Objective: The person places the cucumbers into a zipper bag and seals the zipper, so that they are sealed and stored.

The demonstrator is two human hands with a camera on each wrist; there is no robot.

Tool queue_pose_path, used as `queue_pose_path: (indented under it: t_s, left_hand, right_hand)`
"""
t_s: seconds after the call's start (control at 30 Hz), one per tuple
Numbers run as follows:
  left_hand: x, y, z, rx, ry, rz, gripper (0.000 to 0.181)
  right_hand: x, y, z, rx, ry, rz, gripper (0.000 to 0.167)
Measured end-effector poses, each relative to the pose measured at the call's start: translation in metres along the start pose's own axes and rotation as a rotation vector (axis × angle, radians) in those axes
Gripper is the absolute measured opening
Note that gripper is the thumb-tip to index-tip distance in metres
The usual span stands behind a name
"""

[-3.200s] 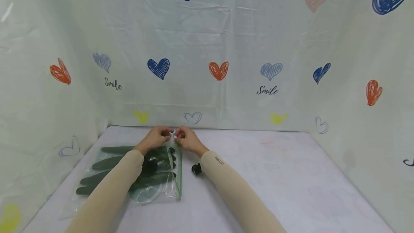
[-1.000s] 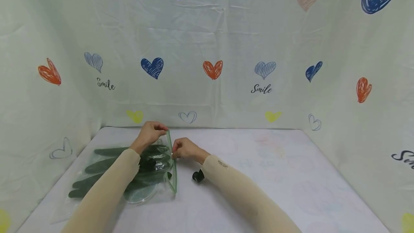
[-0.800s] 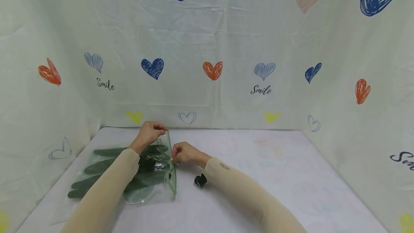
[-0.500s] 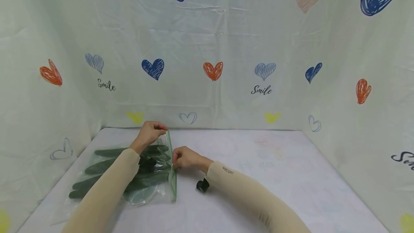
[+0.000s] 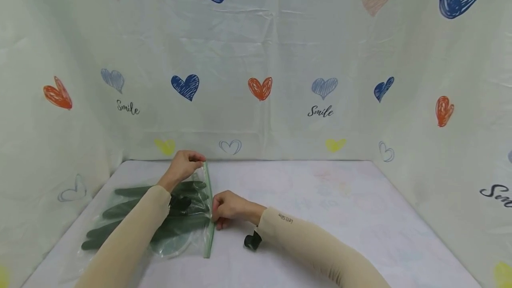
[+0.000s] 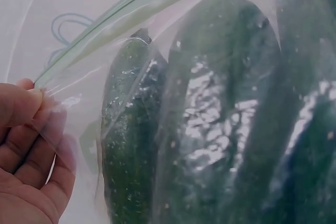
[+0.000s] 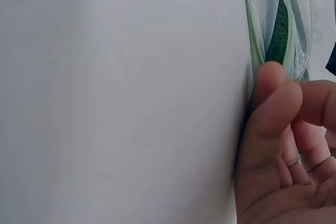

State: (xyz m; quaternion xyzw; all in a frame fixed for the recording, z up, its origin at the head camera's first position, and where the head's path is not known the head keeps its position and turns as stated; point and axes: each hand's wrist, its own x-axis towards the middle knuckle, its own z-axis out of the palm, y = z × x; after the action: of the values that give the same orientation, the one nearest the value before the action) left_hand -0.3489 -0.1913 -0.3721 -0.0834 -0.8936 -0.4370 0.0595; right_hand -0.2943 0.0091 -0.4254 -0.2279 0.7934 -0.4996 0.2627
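A clear zip bag (image 5: 196,246) with a green zip strip (image 5: 208,246) lies flat on the left part of the table. Several dark green cucumbers (image 5: 188,222) lie side by side inside it; their rounded ends fill much of the left wrist view, cucumber (image 6: 220,103). My left hand (image 5: 184,167) pinches the far corner of the strip between thumb and index finger. Partway down the same strip, my right hand (image 5: 233,208) pinches it with thumb and fingertips. The right wrist view has the right hand (image 7: 283,140) covering part of the strip.
A white cloth covers the table (image 5: 312,199), and a heart-printed sheet (image 5: 288,123) hangs behind and at the sides. Black wrist cameras show at both wrists, the right camera (image 5: 253,240) just above the table. A pale round print (image 5: 172,246) shows on the bag.
From beside the left hand at the far corner, my right hand has slid along the zip strip toward me. The left hand keeps pinching the corner, and the strip now lies straighter.
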Motion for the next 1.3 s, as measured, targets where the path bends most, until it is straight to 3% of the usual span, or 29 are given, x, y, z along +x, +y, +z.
queue_pose_path:
  t_s: [0.2, 0.57, 0.93, 1.3]
  left_hand:
    - [-0.001, 0.0, 0.002, -0.024, 0.013, -0.029, 0.021]
    - [-0.002, -0.001, 0.002, -0.032, 0.039, -0.015, 0.021]
    - [-0.006, -0.006, 0.007, -0.036, 0.022, -0.021, 0.023]
    - [-0.005, -0.012, 0.01, -0.027, 0.053, -0.011, 0.019]
  right_hand:
    - [-0.011, 0.004, 0.005, 0.105, -0.076, 0.015, 0.019]
    - [-0.041, 0.001, 0.031, 0.207, -0.092, 0.077, 0.02]
    - [-0.054, 0.003, 0.042, 0.205, -0.118, 0.115, 0.019]
    - [-0.055, 0.004, 0.04, 0.205, -0.133, 0.096, 0.018]
